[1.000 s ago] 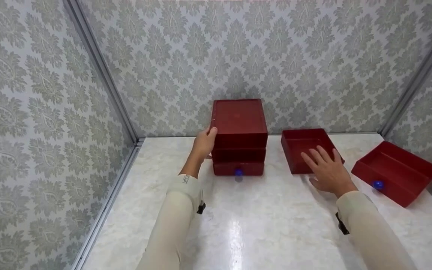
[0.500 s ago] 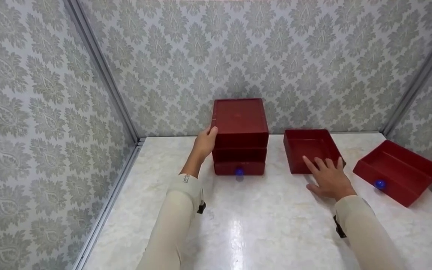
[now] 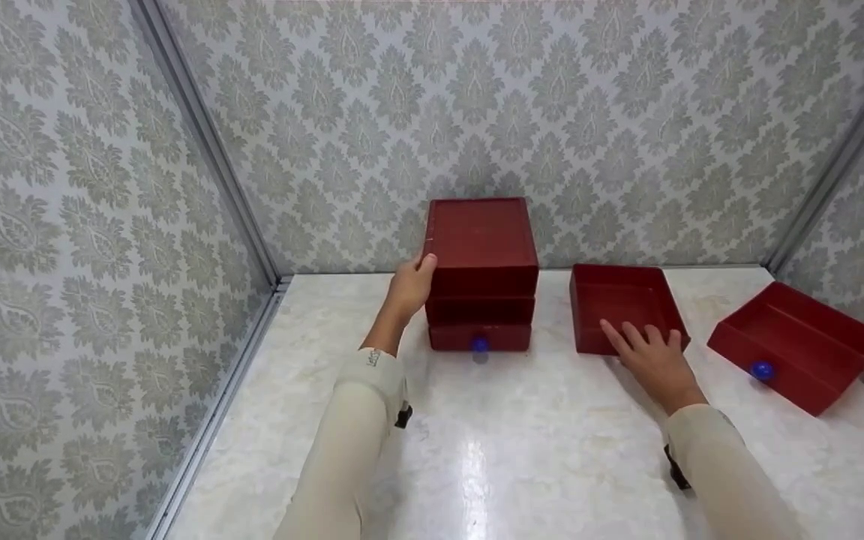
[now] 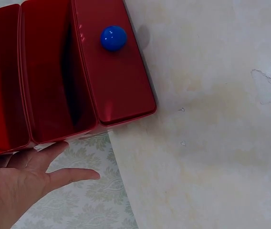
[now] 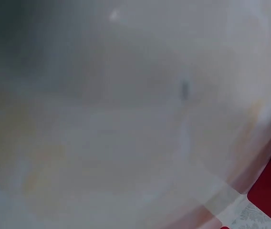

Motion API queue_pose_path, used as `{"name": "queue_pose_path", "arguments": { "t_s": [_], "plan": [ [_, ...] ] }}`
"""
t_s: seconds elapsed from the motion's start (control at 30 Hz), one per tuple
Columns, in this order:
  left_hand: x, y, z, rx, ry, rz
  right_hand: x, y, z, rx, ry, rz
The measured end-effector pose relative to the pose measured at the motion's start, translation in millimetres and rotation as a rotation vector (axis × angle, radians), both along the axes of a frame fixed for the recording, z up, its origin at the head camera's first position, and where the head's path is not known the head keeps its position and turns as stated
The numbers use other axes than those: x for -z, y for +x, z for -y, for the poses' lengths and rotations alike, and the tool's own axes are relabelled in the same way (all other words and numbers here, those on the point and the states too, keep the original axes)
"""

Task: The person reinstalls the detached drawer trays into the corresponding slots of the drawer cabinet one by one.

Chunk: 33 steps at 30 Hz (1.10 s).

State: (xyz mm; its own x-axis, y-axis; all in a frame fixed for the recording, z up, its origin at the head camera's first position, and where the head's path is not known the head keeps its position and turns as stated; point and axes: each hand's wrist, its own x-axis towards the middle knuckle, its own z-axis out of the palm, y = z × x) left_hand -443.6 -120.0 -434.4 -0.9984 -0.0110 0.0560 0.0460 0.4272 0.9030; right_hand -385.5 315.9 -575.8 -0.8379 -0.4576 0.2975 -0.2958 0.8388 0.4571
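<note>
In the head view a dark red drawer cabinet (image 3: 481, 232) stands against the back wall. Its two upper slots are hollow, and the bottom drawer (image 3: 439, 339) with its blue knob (image 3: 481, 344) is in place. My left hand (image 3: 408, 291) grips the cabinet's left side, thumb at the front edge. In the left wrist view, fingers (image 4: 45, 157) lie along the outer side wall. A loose red drawer (image 3: 619, 296) lies right of the cabinet. My right hand (image 3: 655, 364) holds its near wall, fingers reaching over the rim; the thumb is hidden.
A second loose red drawer (image 3: 807, 341) lies at an angle on the far right, its blue knob (image 3: 762, 370) towards the front. The pale marbled table (image 3: 529, 450) is bounded by patterned walls behind and at the sides. The right wrist view is mostly blurred tabletop.
My right hand has come down from above the nearer loose drawer to its near wall, and that drawer has shifted slightly towards me. The left hand has stayed on the cabinet.
</note>
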Motion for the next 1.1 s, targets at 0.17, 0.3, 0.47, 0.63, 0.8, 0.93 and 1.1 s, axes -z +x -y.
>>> {"name": "queue_pose_path", "arguments": {
  "t_s": [0.17, 0.3, 0.47, 0.63, 0.8, 0.93, 1.1],
  "plan": [
    [1.3, -0.7, -1.5, -0.002, -0.004, 0.007, 3.6, 2.2, 1.8, 0.012, 0.092, -0.027],
    [1.7, -0.1, -1.4, 0.005, -0.001, 0.001, -0.6, 2.2, 7.5, 0.0, 0.113, -0.055],
    [2.9, -0.1, -0.5, 0.011, -0.001, -0.015, -13.8, 5.1, 18.6, -0.005, 0.118, -0.071],
    [2.4, -0.7, -0.1, 0.005, -0.003, -0.026, -24.7, 21.6, 37.6, -0.018, 0.159, -0.085],
    [2.6, -0.3, 0.1, 0.004, -0.002, -0.037, -28.5, 52.7, 59.9, -0.011, 0.155, -0.092],
    [2.1, 0.2, 0.2, 0.005, 0.008, -0.019, -28.7, 80.4, 75.2, -0.006, 0.111, -0.073],
    [2.5, -0.1, -0.8, 0.009, 0.025, 0.01, -29.2, 122.1, 89.5, 0.013, 0.085, -0.002]
  ]
}}
